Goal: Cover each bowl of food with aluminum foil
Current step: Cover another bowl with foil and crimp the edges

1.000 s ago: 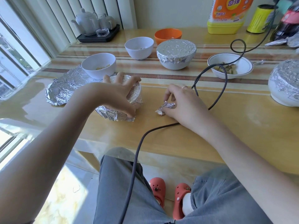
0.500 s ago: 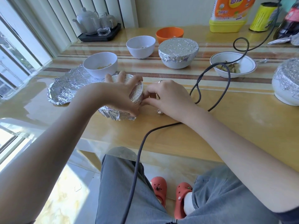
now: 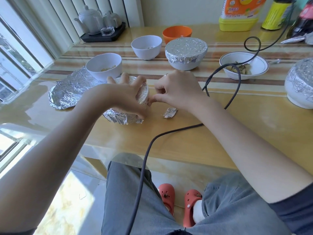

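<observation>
Your foil-wrapped bowl sits near the table's front edge, tipped, its crinkled top facing three o'clock. Your left hand clamps it; your right hand pinches its three o'clock rim.

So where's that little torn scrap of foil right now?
The scrap of foil lies loose on the table, just below the right hand and right of the foil-wrapped bowl both hands work on.
</observation>
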Available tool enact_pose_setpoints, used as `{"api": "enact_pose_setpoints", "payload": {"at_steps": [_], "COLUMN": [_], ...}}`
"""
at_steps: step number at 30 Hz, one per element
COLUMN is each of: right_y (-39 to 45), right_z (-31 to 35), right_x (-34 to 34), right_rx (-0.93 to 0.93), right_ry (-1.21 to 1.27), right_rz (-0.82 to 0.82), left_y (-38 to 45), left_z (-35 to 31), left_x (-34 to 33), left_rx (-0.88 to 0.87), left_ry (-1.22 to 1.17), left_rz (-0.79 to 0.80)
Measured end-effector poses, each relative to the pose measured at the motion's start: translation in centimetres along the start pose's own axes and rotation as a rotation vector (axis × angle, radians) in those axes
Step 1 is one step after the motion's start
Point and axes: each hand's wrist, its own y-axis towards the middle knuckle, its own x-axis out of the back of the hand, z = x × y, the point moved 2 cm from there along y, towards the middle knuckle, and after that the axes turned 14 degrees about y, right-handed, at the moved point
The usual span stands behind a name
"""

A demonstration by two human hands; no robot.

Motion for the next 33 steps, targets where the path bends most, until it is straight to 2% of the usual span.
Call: {"api": "enact_pose_setpoints", "payload": {"at_steps": [4,8,15,20,23,29,31,33], "right_y": [-2.6,-4.4,-4.1,-4.1,-4.2,-4.4,-5.3,-6.7], "right_z": [-0.3,0.1,2.4,2.3,2.3,2.3,2.4,2.9], "right_x": [-1.3,-2.2,-3.4,-3.6,-3.6,-3.7,-3.8,-3.6], "right_rx": [-0.107,-0.213,-0.031,0.032,-0.001,-0.213,-0.283,-0.443], "right_ry": [0.105,0.318,0.056,0.035,0.077,0.331,0.450,0.749], "right_rz": [0.059,0.087,-0.040,-0.106,-0.090,-0.007,-0.095,-0.212], "left_y": [-0.3,-0.9,-2.0,-1.8,-1.6,-1.2,-1.1,-1.1], "left_z": [-0.3,0.1,1.4,1.3,1.3,1.4,1.3,1.2], "left_x": [0.6,1.8,1.5,1.4,1.3,0.9,0.6,0.3], "left_rx": [0.103,0.024,-0.139,-0.138,-0.127,-0.128,-0.139,-0.134], "left_ry": [0.025,0.065,0.080,0.112,0.127,0.098,0.074,0.073], "left_rz": [0.049,0.148,0.163,0.122,0.111,0.095,0.088,0.077]}}
